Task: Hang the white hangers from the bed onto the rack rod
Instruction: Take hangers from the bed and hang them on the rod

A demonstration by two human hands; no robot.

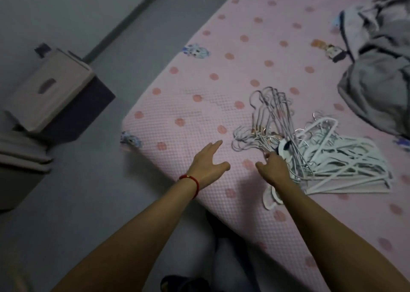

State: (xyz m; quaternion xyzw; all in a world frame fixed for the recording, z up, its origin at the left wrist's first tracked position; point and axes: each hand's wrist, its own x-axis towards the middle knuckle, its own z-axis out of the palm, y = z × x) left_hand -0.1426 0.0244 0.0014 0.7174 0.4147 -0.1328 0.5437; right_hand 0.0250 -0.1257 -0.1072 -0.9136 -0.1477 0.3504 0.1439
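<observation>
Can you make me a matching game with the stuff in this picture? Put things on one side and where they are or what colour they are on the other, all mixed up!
Things:
1. hangers
2. bracelet
3. box
4. blanket

Clues:
A. red, on the left wrist
B. grey, crumpled at the far right of the bed
C. white, in a tangled pile by the right hand
D. on the floor, left of the bed

Pairs: 1-C, 2-A, 3-D, 4-B

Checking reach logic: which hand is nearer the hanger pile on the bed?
Right. The right hand is at the near edge of the hanger pile, fingertips touching it; the left hand hovers open over the bare sheet, well clear.
</observation>
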